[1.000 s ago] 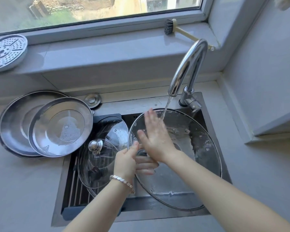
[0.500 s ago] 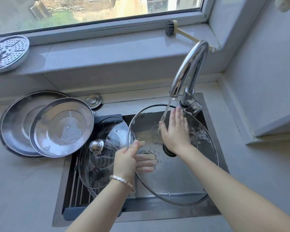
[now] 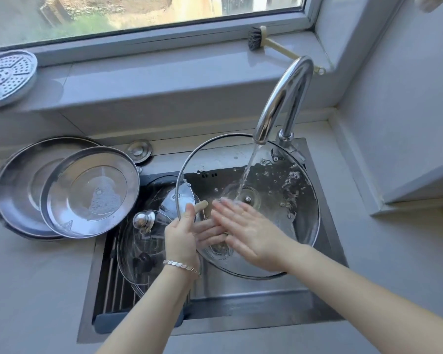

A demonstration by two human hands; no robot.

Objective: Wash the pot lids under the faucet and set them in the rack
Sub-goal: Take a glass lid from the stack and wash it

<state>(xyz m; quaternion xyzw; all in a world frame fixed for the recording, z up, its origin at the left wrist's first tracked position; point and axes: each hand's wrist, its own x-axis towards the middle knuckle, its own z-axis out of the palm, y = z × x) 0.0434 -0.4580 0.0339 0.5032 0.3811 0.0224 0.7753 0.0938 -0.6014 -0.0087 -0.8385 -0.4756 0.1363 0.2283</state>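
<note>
left hand (image 3: 180,238) is gripping glass lid (image 3: 292,226) rim, fingers curled; right hand (image 3: 251,233) is pressing flat, fingers straight, under faucet (image 3: 276,98) stream.

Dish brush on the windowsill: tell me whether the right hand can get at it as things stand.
Probably yes. The right hand lies flat on the glass lid, gripping nothing, and the brush lies uncovered on the sill; only the faucet stands between, with room beside it.
</note>
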